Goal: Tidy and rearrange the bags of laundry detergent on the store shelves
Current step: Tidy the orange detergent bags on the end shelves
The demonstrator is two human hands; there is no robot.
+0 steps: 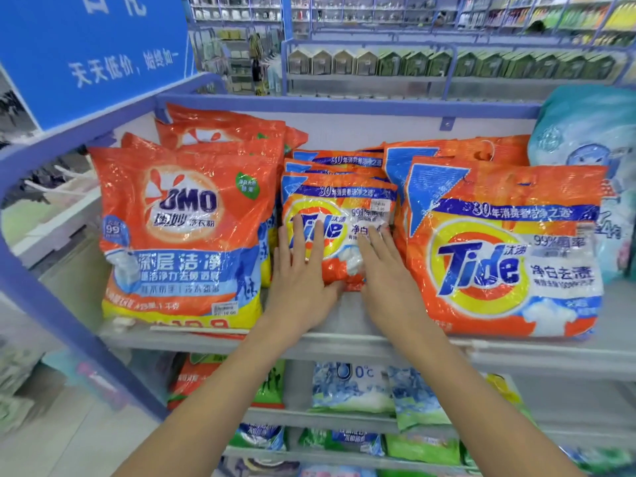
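Hands (303, 270) flat on upright (top rearward) small Tide bag (339, 228).

Small Tide bags (339, 215) between seemingly larger stacks (506, 242).

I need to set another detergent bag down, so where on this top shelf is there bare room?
Bare shelf shows only at the front edge, below the small Tide bag under the left hand and right hand, between the OMO bag and the large Tide bag. Everywhere else bags crowd side by side.
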